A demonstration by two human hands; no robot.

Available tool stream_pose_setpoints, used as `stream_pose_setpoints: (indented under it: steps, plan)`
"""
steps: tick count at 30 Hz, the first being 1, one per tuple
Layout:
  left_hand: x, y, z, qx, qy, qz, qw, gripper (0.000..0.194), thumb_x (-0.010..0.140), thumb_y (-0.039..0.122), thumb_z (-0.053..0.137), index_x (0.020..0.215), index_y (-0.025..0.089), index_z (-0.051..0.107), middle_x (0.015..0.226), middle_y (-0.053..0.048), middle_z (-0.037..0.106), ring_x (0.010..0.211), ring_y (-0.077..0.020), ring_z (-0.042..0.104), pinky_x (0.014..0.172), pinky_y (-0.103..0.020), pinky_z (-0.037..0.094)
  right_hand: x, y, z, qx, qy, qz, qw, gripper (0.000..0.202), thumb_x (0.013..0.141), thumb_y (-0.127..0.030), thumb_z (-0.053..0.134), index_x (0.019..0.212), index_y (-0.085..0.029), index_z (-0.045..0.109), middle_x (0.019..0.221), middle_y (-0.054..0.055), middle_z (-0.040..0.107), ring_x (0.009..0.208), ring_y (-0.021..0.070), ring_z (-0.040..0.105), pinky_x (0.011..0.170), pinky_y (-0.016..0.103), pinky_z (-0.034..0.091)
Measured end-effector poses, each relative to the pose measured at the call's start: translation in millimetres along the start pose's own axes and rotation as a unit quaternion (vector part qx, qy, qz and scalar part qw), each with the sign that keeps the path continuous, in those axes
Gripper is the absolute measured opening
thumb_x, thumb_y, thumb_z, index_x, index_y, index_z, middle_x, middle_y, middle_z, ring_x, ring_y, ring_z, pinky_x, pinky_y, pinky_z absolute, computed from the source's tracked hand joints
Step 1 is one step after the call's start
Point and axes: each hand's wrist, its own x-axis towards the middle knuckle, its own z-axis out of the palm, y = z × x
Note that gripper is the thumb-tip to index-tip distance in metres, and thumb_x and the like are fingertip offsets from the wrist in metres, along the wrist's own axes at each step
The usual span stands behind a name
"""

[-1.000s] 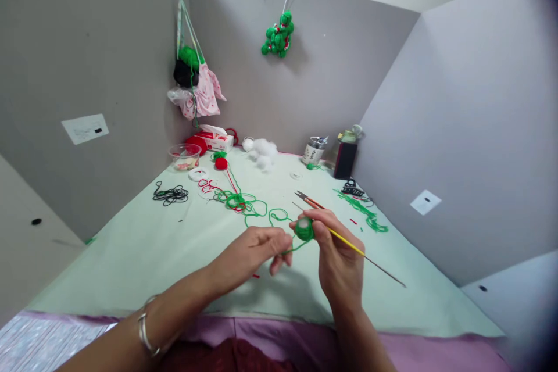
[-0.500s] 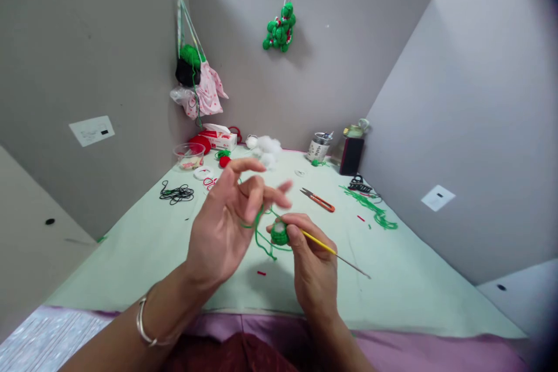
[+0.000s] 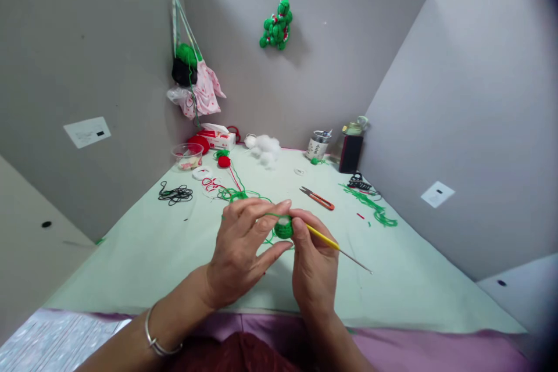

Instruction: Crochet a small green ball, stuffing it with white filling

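Observation:
My right hand (image 3: 316, 261) pinches a small green crocheted cup (image 3: 284, 228) between thumb and fingers, its pale filling showing at the top. The same hand also holds a crochet hook (image 3: 325, 237) with a yellow handle, its metal end pointing down to the right. Close on the left, my left hand (image 3: 244, 244) has green yarn (image 3: 272, 214) running over its fingers to the cup. Its thumb reaches below the cup, apart from the fingers; whether it touches the cup I cannot tell. More green yarn (image 3: 238, 193) lies loosely on the table behind it.
Orange thread snips (image 3: 320, 200) lie beyond my right hand, with cut green strands (image 3: 372, 206) farther right. Black cord (image 3: 175, 193), a clear bowl (image 3: 188, 157), a small red yarn ball (image 3: 224, 161) and white stuffing (image 3: 267, 150) are behind. Grey partitions (image 3: 305, 81) enclose the table.
My left hand has turned and come down to the right, its fingers now beside the crocheted cup. The yarn runs over them. My right hand keeps its hold on the cup and the hook.

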Motion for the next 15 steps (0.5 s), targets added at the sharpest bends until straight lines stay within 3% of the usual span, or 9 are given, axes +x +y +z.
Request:
stream_pose_setpoints:
  steps: [2, 5, 10, 12, 15]
  plan:
    - [-1, 4, 4.5, -0.047, 0.014, -0.019, 0.999, 0.051, 0.093, 0.018, 0.074, 0.141, 0.018, 0.057, 0.112, -0.008, 0.075, 0.104, -0.0214, 0.064, 0.097, -0.034, 0.051, 0, 0, 1, -0.009, -0.006, -0.007, 1.000, 0.011, 0.092, -0.035, 0.076, 0.097, -0.028, 0.083, 0.092, 0.001, 0.076, 0.084, 0.0157, 0.070, 0.073, 0.028, 0.055]
    - [-5, 4, 9.9, -0.094, 0.018, -0.042, 0.995, 0.053, 0.093, 0.015, 0.074, 0.142, 0.019, 0.054, 0.116, -0.009, 0.076, 0.100, -0.0206, 0.069, 0.094, -0.035, 0.055, 3, 0, 0, -0.017, -0.029, -0.007, 0.999, 0.011, 0.093, -0.034, 0.074, 0.097, -0.028, 0.083, 0.091, 0.001, 0.074, 0.085, 0.0163, 0.069, 0.071, 0.028, 0.054]
    - [-11, 1, 12.4, -0.132, 0.003, -0.081, 0.988, 0.040, 0.093, 0.018, 0.073, 0.130, 0.022, 0.059, 0.117, -0.008, 0.077, 0.122, -0.0261, 0.070, 0.104, -0.040, 0.055, 6, -3, -7, -0.074, -0.044, -0.041, 0.995, 0.013, 0.095, -0.035, 0.071, 0.099, -0.030, 0.083, 0.093, 0.001, 0.070, 0.086, 0.0154, 0.066, 0.072, 0.027, 0.052]
    - [-12, 1, 11.4, -0.168, -0.004, -0.093, 0.981, 0.047, 0.092, 0.017, 0.074, 0.135, 0.024, 0.056, 0.115, -0.007, 0.077, 0.127, -0.0259, 0.068, 0.106, -0.038, 0.056, 5, -3, -10, -0.090, -0.027, -0.054, 0.994, 0.012, 0.095, -0.035, 0.072, 0.098, -0.030, 0.083, 0.088, 0.000, 0.068, 0.080, 0.0143, 0.064, 0.069, 0.026, 0.051]
    - [-13, 5, 9.0, -0.234, -0.031, -0.158, 0.959, 0.067, 0.092, 0.019, 0.075, 0.152, 0.028, 0.044, 0.114, -0.004, 0.076, 0.114, -0.0217, 0.074, 0.103, -0.035, 0.058, 3, -1, -14, -0.058, -0.020, -0.048, 0.997, 0.009, 0.093, -0.034, 0.074, 0.093, -0.030, 0.083, 0.077, -0.002, 0.065, 0.070, 0.0128, 0.060, 0.062, 0.025, 0.048]
